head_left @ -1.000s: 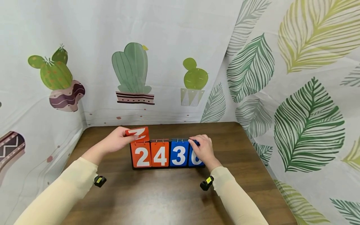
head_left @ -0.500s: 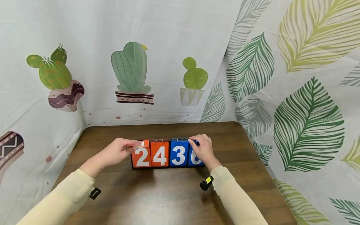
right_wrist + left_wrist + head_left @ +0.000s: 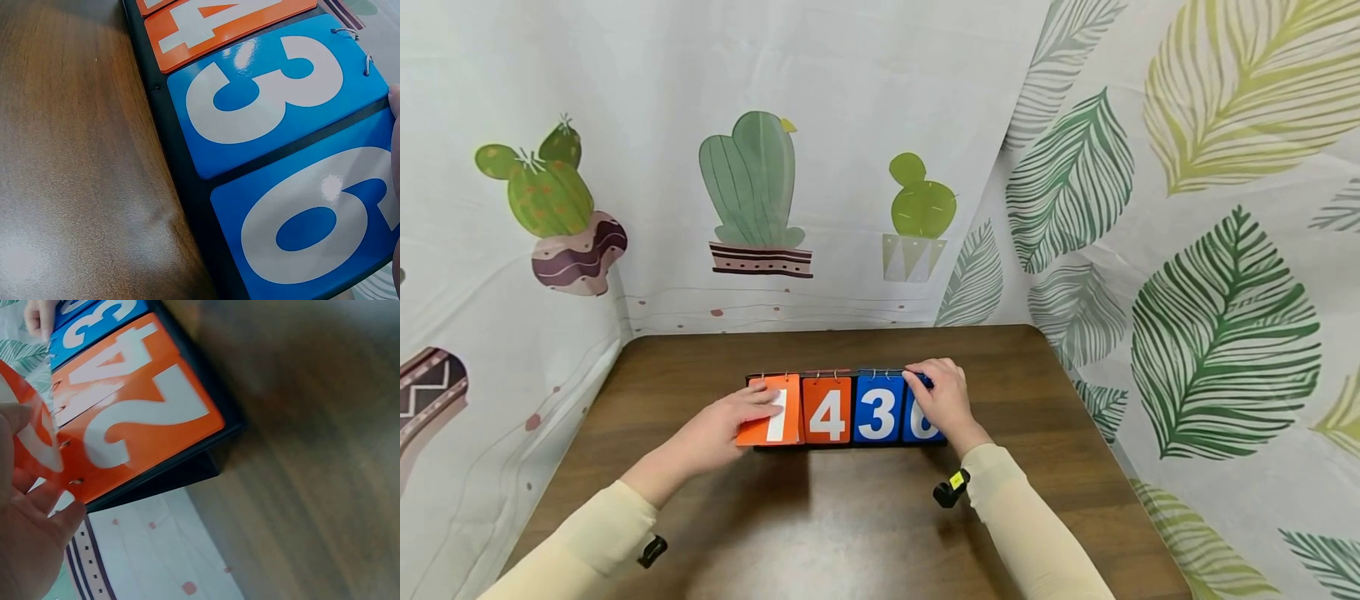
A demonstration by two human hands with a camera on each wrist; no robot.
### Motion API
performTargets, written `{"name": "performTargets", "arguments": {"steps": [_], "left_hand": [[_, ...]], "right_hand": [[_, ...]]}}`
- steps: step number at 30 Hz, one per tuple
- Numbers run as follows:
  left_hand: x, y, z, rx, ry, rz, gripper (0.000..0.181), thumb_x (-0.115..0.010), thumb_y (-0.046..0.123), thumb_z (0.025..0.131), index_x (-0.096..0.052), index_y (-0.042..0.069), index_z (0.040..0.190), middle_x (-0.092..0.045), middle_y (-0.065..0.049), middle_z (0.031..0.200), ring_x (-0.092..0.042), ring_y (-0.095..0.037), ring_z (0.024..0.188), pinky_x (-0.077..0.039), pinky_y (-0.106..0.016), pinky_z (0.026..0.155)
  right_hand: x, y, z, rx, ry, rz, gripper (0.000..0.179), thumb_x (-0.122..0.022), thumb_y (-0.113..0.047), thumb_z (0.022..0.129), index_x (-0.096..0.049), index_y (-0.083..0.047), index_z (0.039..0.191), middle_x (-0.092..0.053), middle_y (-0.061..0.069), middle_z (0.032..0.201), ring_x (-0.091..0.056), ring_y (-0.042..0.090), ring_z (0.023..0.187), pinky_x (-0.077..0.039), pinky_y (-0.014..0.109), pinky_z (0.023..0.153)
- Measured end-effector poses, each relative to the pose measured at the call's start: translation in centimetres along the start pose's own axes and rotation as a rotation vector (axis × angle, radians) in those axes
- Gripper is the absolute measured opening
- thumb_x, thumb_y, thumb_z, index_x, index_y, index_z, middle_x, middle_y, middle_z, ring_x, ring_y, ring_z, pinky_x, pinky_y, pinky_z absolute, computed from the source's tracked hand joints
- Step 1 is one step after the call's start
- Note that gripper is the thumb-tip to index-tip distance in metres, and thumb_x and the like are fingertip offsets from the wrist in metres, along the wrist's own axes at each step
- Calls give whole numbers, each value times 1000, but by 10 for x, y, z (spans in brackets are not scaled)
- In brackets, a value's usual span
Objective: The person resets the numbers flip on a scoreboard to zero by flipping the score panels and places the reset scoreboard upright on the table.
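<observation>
A tabletop flip scoreboard [image 3: 850,448] with ringed number cards stands on the table. The head view reads 1, 4, 3 and a partly covered 6. My left hand [image 3: 718,429] is at the leftmost orange card [image 3: 790,425], fingers across its front; the card slants left at its lower edge. In the left wrist view, my left thumb and fingers pinch a raised orange card [image 3: 37,440] above the orange 2 card [image 3: 150,412]. My right hand [image 3: 946,396] grips the scoreboard's top right corner, partly hiding the blue 6 card [image 3: 300,231]. The blue 3 card [image 3: 262,94] hangs beside it.
The brown wooden table [image 3: 865,525] extends in front of and around the scoreboard. Behind it hangs a white curtain [image 3: 842,83] printed with cacti, and a leaf-patterned curtain [image 3: 1225,333] is at the right. A black wrist camera [image 3: 951,490] sits at the right sleeve.
My left hand has brought the raised orange card down over the front, so the leftmost digit reads 1 instead of 2 in the head view. My right hand has stayed in place.
</observation>
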State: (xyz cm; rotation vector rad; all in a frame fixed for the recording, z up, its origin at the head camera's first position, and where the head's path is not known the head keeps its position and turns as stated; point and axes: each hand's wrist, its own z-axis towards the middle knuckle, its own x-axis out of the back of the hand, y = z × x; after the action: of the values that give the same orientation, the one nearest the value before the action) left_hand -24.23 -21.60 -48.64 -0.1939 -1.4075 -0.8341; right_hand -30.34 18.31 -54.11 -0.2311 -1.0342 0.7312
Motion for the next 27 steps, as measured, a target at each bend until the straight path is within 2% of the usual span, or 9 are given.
{"name": "performTargets", "arguments": {"steps": [4,7,10,13,19,23,27], "left_hand": [[-13,-1,-4,-34,49,83,60,-86,11,78,-69,17,135,-57,-12,151,-46,-42,145,-47,-58,109],[-22,-3,-6,-90,75,180,67,-92,17,72,-69,18,136,-56,-12,153,-46,-42,144,-44,-59,110],[-30,-8,-9,-124,73,266,72,-94,21,69,-68,19,137,-53,-11,156,-45,-41,146,-43,-59,112],[-37,-13,-13,-132,64,314,75,-94,25,70,-66,21,139,-49,-11,159,-41,-40,149,-41,-60,112],[-50,-23,-19,-141,87,347,79,-92,21,68,-64,23,142,-43,-8,163,-36,-38,152,-40,-61,112],[-59,-28,-20,-176,128,342,78,-93,26,68,-65,22,141,-42,-11,164,-37,-39,151,-41,-60,109],[-66,-29,-21,-178,121,336,76,-91,32,72,-64,23,142,-37,-11,166,-34,-38,152,-39,-59,108]], "right_hand": [[0,0,-1,7,12,-4,27,-64,-40,102,-78,-21,114,-77,-3,112,-60,19,109,-43,43,93],[-1,1,-1,11,20,-9,26,-64,-40,102,-78,-21,114,-77,-3,111,-60,19,109,-43,43,93],[-1,1,-1,12,19,-7,27,-64,-40,102,-78,-20,114,-77,-3,111,-60,20,109,-43,44,93],[-2,1,-1,9,14,-2,28,-64,-40,102,-78,-18,114,-77,-2,111,-60,20,109,-43,44,93],[-2,2,0,12,17,-6,27,-64,-40,102,-78,-20,113,-78,-2,110,-61,21,109,-43,44,92],[-2,2,0,22,24,-5,29,-65,-39,102,-78,-17,113,-78,-1,110,-61,22,108,-44,44,91],[-2,2,0,25,24,3,30,-65,-39,102,-78,-15,114,-78,0,110,-61,23,108,-43,45,91]]}}
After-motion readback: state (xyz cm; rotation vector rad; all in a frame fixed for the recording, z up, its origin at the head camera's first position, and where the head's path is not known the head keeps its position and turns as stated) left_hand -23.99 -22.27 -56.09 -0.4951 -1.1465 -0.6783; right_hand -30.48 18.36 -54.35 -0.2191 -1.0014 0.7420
